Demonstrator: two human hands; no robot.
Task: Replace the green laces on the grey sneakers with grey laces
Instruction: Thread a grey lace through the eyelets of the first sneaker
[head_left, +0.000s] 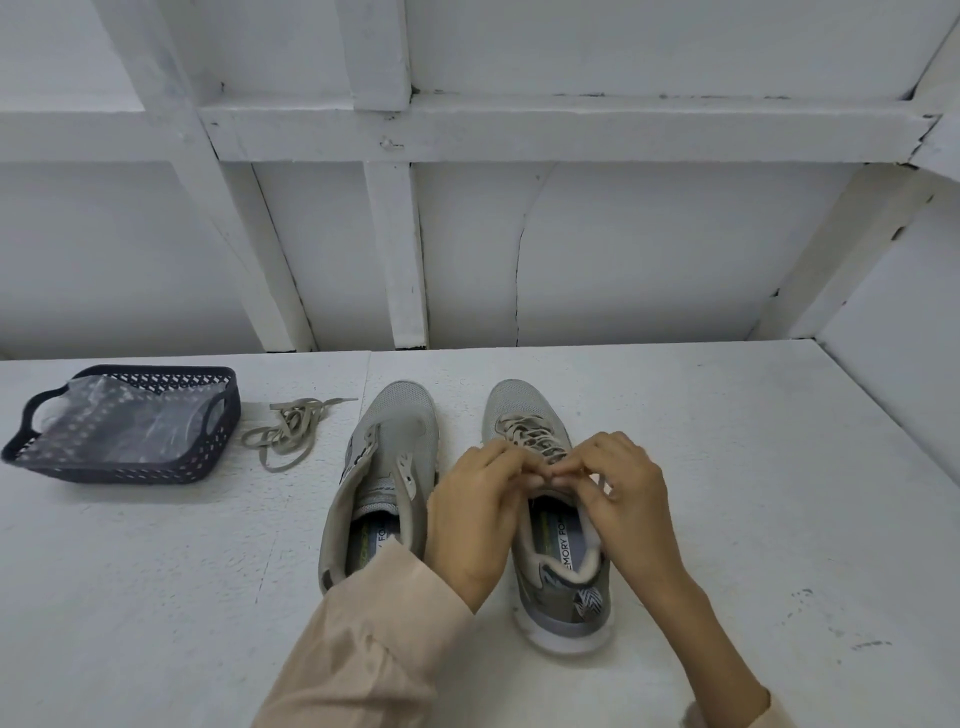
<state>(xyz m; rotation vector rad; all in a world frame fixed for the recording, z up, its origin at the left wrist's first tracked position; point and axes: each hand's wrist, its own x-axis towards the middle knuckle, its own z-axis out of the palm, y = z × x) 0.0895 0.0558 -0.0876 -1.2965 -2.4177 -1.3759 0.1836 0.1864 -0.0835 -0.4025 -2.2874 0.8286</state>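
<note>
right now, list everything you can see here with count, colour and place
table: one, white, under everything
basket: one, dark, far left
plastic bags: clear, inside basket, count unclear
loose lace: one, pale grey-tan, between basket and shoes
left sneaker: one, grey, centre, unlaced
right sneaker: one, grey, beside it, laced
threaded lace: one, pale grey-tan, in right sneaker
sleeve: beige, left arm
left hand, right hand: pinching threaded lace at the top

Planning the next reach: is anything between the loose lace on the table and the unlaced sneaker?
Nothing visible. The loose lace lies on bare table beside the unlaced sneaker; the basket sits on the lace's other side.
</note>
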